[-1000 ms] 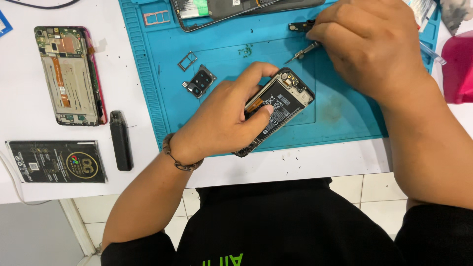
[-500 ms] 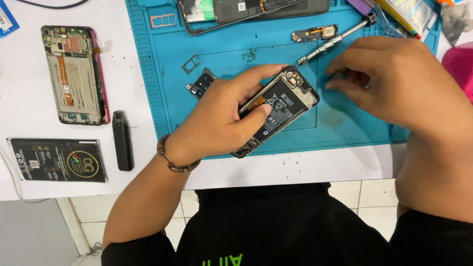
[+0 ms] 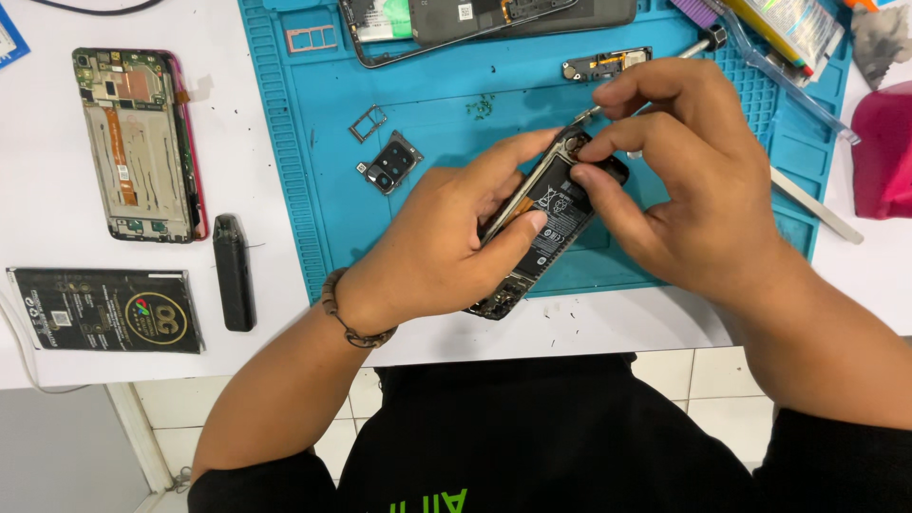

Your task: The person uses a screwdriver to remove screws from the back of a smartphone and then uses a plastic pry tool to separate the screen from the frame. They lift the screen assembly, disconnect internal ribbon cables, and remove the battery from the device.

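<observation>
Right hand [image 3: 698, 185] has moved onto the opened phone [image 3: 546, 218].

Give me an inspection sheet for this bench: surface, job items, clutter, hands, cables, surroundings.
Surface: white table with a blue work mat on it.
Job items: opened phone, back off and battery showing, held tilted above the mat's front edge; screwdriver, its tip at the phone's top end.
Clutter: second opened phone, small black stick device and black flat pack on the table; camera module, card trays, small board and a phone shell on the mat.
Hands: left hand grips the opened phone; right hand pinches the screwdriver and touches the phone's top.
Cables: white cable at the left edge.
Surroundings: tiled floor below.
</observation>
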